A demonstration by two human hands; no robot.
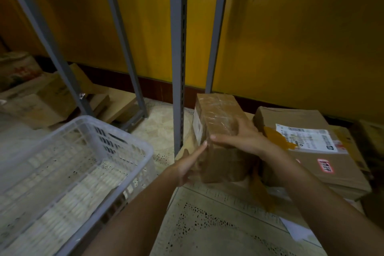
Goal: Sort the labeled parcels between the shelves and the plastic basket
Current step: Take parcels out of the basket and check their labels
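The brown taped parcel [216, 114] stands on end at the foot of the shelves, just right of a grey post [178, 48]. The right hand [241, 137] clamps its top with curled fingers. The left hand [187, 166] lies flat-fingered against the labelled side, probably steadying it for a lift toward the plastic basket [128, 133].

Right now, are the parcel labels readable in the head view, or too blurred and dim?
Head view: dim, yellowish light; white shipping label on the flat brown cardboard parcel is blurred, unreadable; tape glare on the brown taped cardboard box; wide lens tilts the grey metal shelf posts.
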